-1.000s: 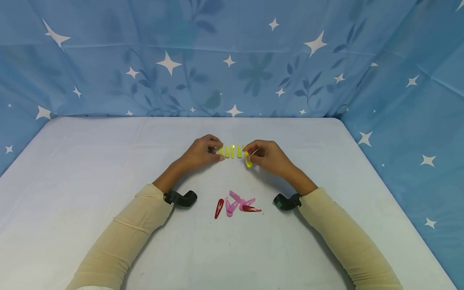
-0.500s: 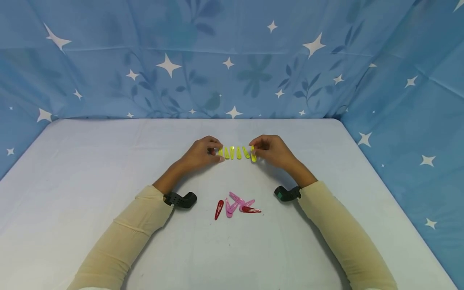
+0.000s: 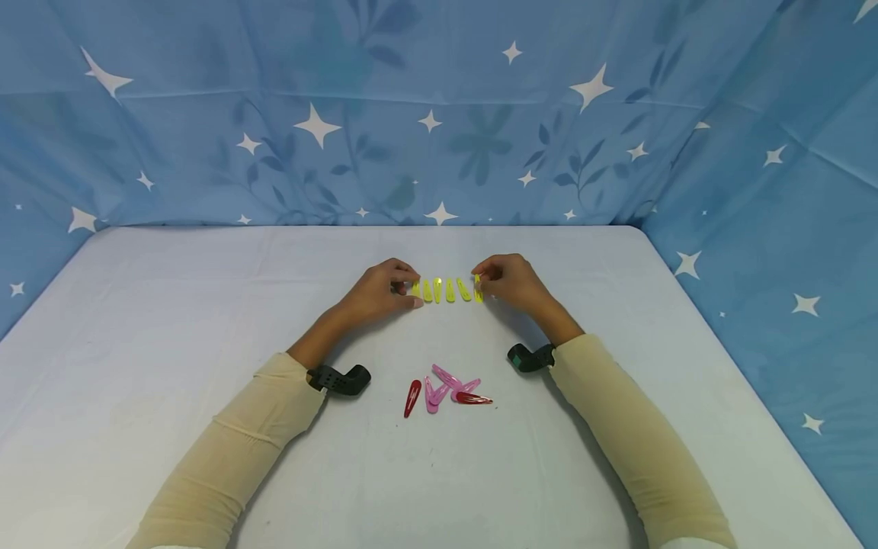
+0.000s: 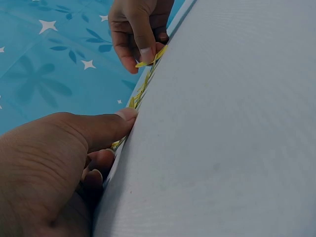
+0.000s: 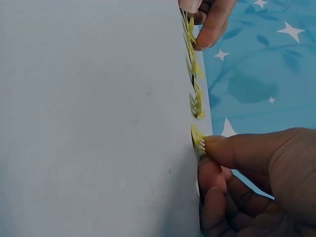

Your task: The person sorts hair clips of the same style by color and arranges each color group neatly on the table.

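Several yellow snap hair clips [image 3: 437, 290] stand side by side in a row toward the back of the table. At the row's left end my left hand [image 3: 379, 292] pinches the outermost yellow clip [image 3: 415, 289] between thumb and fingers. My right hand [image 3: 511, 286] pinches another yellow clip [image 5: 196, 139] at the right end, its thumb over the clip's side. That clip is upright and roughly in line with the others, partly hidden by the fingers. A small gap parts it from the neighbouring slanted clip [image 3: 463, 290].
Nearer the front lies a loose pile of several pink hair clips [image 3: 446, 377]. One red clip [image 3: 473, 398] overlaps the pile and another red clip [image 3: 412, 399] lies to its left. A blue star-patterned curtain [image 3: 384, 152] borders the white table [image 3: 274, 473] behind and at the sides.
My right hand has carried its yellow clip right and slightly back, from beside the slanted clip to the row's right end, turning it more upright. My left hand has stayed in place.
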### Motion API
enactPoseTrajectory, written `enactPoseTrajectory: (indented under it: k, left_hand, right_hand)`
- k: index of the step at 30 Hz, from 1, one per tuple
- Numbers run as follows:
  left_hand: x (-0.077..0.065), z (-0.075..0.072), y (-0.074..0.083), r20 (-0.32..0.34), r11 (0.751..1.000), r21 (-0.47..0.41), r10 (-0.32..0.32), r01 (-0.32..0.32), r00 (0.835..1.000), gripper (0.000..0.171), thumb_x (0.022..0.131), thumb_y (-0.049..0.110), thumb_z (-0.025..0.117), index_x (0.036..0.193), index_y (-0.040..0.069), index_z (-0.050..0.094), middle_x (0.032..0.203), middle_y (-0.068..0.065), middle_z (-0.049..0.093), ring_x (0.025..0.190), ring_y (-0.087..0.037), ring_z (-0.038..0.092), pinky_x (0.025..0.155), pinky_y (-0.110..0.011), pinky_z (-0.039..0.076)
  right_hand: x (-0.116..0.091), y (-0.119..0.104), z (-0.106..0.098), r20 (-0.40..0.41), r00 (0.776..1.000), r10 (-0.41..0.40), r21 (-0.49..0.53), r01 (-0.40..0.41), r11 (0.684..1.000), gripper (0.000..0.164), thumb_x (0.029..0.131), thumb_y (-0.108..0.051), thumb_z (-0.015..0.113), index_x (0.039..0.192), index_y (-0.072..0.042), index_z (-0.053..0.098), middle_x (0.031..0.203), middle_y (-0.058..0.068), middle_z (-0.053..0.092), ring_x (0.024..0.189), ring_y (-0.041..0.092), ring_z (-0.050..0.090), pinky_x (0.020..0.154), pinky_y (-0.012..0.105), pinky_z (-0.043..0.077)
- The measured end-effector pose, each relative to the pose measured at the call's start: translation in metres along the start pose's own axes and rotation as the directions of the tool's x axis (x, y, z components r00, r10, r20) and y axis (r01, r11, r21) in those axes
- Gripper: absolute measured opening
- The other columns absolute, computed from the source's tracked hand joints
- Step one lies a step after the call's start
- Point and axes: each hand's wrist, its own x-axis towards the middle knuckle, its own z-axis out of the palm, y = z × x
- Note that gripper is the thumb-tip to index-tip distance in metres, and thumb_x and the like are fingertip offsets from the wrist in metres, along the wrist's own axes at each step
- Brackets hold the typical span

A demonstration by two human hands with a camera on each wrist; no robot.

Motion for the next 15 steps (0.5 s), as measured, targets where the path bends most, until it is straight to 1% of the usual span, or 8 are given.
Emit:
enactPoseTrajectory:
  k: [6,10,15]
  left_hand:
    - [-0.0004,-0.0001,0.0000,0.001,1.000,0.006,0.001,-0.001,1.000,0.045,0.088,0.017,0.075,0.128,0.000,0.064,0.131,-0.014,0.056,0.101,-0.025,0.060,0.087,-0.038,0.049]
    - [0.0003,0.0003,0.0001,-0.004,1.000,0.019,-0.002,0.002,1.000,0.045,0.088,0.017,0.075,0.128,0.000,0.064,0.131,-0.014,0.055,0.100,-0.025,0.059,0.086,-0.037,0.049]
    - [0.0003,0.0005,0.0003,-0.002,1.000,0.017,-0.005,0.005,1.000,0.045,0.088,0.017,0.075,0.129,0.000,0.064,0.132,-0.014,0.055,0.102,-0.025,0.059,0.087,-0.038,0.049]
  right_hand:
    - [0.0031,-0.0044,0.0011,-0.002,0.999,0.036,-0.036,-0.036,0.999,0.024,0.090,-0.007,0.066,0.113,-0.003,0.071,0.097,0.012,0.066,0.083,0.021,0.057,0.069,0.028,0.045]
    - [0.0038,-0.0056,0.0002,0.001,0.999,0.045,-0.054,-0.045,0.998,0.024,0.090,-0.009,0.066,0.113,-0.004,0.071,0.098,0.011,0.066,0.083,0.021,0.057,0.069,0.028,0.045]
    - [0.0039,-0.0055,-0.0008,0.024,0.998,0.065,-0.063,-0.063,0.996,0.030,0.092,-0.013,0.063,0.121,-0.007,0.068,0.100,0.012,0.065,0.080,0.020,0.056,0.068,0.028,0.045]
